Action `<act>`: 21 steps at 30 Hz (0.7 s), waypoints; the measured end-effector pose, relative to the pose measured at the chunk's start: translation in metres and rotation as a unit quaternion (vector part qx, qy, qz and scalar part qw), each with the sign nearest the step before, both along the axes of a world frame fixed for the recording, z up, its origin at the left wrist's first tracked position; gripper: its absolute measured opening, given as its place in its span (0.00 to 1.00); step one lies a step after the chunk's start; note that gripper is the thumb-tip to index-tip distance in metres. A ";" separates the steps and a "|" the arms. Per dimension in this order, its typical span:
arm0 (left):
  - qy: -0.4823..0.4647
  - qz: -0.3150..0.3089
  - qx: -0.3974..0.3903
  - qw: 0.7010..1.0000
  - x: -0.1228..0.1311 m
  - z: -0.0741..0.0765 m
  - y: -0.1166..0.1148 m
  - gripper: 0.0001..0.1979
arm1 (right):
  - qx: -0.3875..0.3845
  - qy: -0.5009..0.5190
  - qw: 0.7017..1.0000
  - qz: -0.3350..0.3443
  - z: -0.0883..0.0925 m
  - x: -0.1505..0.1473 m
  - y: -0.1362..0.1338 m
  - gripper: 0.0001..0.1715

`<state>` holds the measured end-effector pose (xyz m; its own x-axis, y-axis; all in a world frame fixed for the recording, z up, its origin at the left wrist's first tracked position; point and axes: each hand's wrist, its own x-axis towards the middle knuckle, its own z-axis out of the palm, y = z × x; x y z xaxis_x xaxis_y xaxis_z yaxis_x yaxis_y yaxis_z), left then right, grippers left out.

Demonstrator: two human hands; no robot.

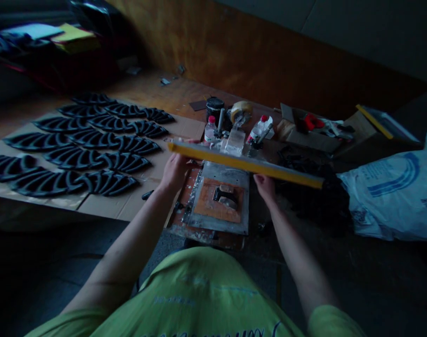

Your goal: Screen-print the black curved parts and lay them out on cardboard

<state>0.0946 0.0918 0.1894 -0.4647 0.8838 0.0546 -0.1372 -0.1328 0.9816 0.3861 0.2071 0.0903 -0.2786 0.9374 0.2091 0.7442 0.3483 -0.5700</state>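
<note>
A yellow-edged frame, which looks like a printing screen seen nearly edge-on, is tilted with its right end lower. My left hand is closed on it near the left end. Under its right half, my right hand grips the lower edge, the fingers mostly hidden. Below and nearer me lies a grey metal plate bearing an orange-brown board. A small black curved piece sits on a pale block on that board. Behind the frame, metal clamps are partly hidden.
Rows of black ribbed pieces cover cardboard on the left. Red-capped bottles, a dark can and a tape roll stand behind. To the right are an open carton, another yellow-edged frame and a white bag.
</note>
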 end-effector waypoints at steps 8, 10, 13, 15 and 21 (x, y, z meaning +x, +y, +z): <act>-0.072 -0.035 -0.101 0.992 0.039 -0.025 -0.010 0.33 | -0.025 -0.234 0.969 0.081 -0.041 -0.056 -0.082 0.10; -0.103 -0.177 -0.262 0.943 0.062 -0.054 -0.041 0.35 | -0.028 -0.215 0.974 0.068 -0.031 -0.066 -0.094 0.09; -0.156 -0.228 -0.319 0.906 0.086 -0.088 -0.074 0.33 | 0.013 -0.129 0.983 0.128 -0.018 -0.082 -0.118 0.08; -0.167 -0.189 -0.296 0.921 0.083 -0.100 -0.083 0.31 | 0.024 -0.058 0.975 0.215 -0.014 -0.079 -0.128 0.09; 0.076 0.051 -0.386 0.918 -0.037 -0.137 -0.110 0.29 | -0.036 -0.093 0.995 0.024 -0.044 0.054 -0.084 0.23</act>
<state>0.0574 -0.0182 0.0526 -0.5866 0.6381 -0.4988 -0.0171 0.6060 0.7953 0.4406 0.1232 0.0461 -0.3513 0.9325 0.0834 0.8220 0.3499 -0.4493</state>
